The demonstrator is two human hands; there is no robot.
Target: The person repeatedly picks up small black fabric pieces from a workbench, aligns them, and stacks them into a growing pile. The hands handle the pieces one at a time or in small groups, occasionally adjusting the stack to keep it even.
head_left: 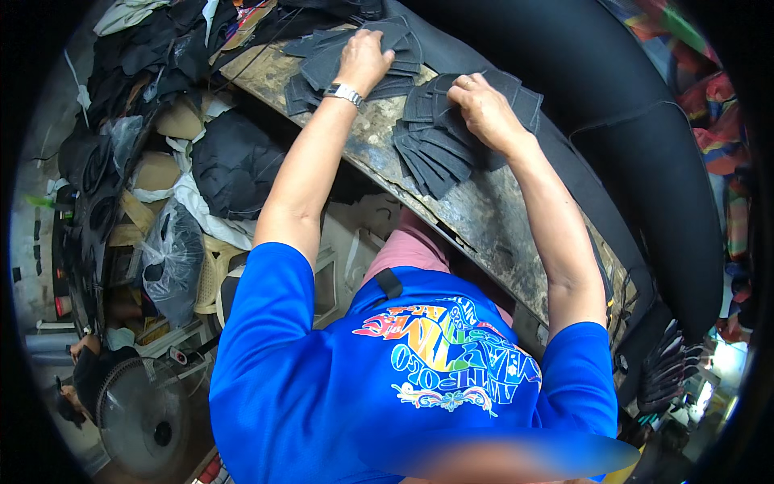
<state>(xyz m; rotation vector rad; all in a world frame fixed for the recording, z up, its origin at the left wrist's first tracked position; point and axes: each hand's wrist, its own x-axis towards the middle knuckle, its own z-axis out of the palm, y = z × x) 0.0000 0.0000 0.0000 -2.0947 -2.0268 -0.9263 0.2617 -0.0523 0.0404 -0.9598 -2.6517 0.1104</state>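
- Worn workbench point(493, 216), with dark cloth point(149, 50) heaped off to its left
- Dark grey pieces point(439, 171) (felt-like, by their look) overlap on it in two spreads: left spread point(321, 66) beneath the left hand point(364, 63), right spread point(435, 147) beneath the right hand point(486, 111)
- Both hands' fingers bend down; whether they pinch anything, I cannot tell
- Pieces probably light, soft yet slightly stiff; best gripped at a free outer edge

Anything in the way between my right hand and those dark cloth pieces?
Nothing visible: the right hand is right at the dark cloth pieces on the bench. Its underside is hidden, so contact is unclear.
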